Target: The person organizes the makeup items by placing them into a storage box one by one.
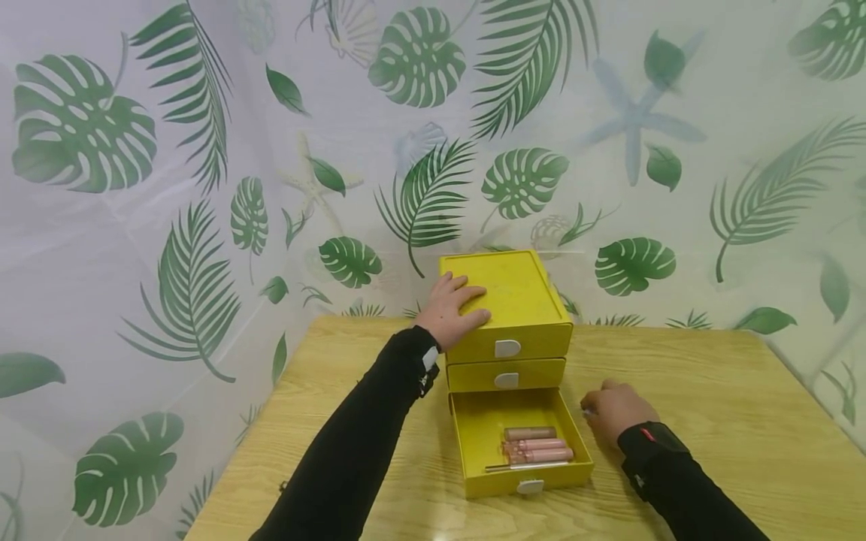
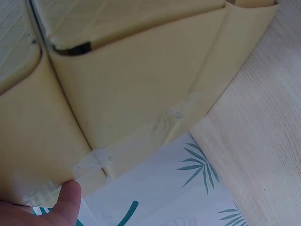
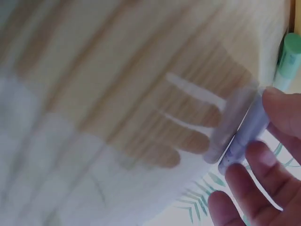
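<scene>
My left hand rests on the top left edge of a yellow drawer box, fingers spread across the lid. In the left wrist view, one finger lies against the box's taped side. Right of the pulled-out bottom drawer, my right hand is low over the table. It pinches a small lavender tube between thumb and fingers, as the right wrist view shows. Inside the drawer lie a brownish tube, pink tubes and a thin silvery stick.
A green-capped tube shows at the right edge of the right wrist view. The box stands on a glossy wood-grain table, its two upper drawers closed. Behind it hangs a leaf-patterned sheet.
</scene>
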`<state>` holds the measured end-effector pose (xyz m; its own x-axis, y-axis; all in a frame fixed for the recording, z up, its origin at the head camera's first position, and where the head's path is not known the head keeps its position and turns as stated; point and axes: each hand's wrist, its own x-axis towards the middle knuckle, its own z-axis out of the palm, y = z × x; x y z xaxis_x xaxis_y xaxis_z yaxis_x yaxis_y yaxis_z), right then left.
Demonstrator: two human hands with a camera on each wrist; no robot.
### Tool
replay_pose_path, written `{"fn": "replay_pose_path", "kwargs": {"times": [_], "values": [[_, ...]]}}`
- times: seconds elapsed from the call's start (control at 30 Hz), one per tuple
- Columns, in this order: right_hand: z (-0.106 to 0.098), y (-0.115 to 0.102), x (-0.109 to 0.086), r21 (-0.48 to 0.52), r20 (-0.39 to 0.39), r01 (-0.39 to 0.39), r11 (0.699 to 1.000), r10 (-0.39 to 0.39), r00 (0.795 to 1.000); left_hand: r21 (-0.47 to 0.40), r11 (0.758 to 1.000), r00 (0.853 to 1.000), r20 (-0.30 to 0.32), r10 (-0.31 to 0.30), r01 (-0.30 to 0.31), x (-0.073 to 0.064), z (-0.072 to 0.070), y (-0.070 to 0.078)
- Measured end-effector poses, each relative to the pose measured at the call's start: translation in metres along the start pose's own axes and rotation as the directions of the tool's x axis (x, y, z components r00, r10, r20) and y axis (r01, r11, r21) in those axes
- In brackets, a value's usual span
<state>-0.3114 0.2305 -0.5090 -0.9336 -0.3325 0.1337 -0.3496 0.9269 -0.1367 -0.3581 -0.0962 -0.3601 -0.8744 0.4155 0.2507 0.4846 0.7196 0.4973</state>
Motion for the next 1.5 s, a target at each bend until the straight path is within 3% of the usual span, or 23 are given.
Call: {"fn": "replay_pose_path", "kwargs": {"times": [0.13, 0.4, 0.87, 1.13, 1.33, 1.5], "values": [[0.001, 0.005, -0.003, 0.021, -0.021, -0.003, 1.0, 0.003, 1.0, 0.003, 1.0, 1.0, 0.002, 0.002, -0.002, 0.0, -0.001, 0.001], [0.0, 0.009, -0.006, 0.122, 0.036, -0.03, 0.992, 0.026, 0.999, 0.007, 1.0, 1.0, -0.003, -0.005, 0.005, 0.0, 0.0, 0.001], [-0.009, 0.008, -0.014, 0.094, 0.131, -0.079, 0.992, 0.067, 0.989, -0.01, 1.0, 1.0, -0.005, -0.007, 0.007, -0.002, 0.001, 0.001], [-0.011, 0.001, -0.024, 0.126, 0.177, -0.064, 0.99, 0.041, 0.983, -0.005, 1.0, 1.0, 0.001, -0.004, 0.004, -0.002, 0.001, 0.001], [-0.014, -0.001, -0.028, 0.17, 0.176, -0.072, 0.983, 0.042, 0.983, 0.0, 1.0, 1.0, 0.001, -0.004, 0.004, 0.0, 0.002, 0.0], [-0.021, -0.006, -0.026, 0.216, 0.117, -0.064, 0.974, 0.04, 0.992, -0.003, 1.0, 1.0, 0.001, -0.002, 0.002, 0.0, 0.001, 0.001]]}}
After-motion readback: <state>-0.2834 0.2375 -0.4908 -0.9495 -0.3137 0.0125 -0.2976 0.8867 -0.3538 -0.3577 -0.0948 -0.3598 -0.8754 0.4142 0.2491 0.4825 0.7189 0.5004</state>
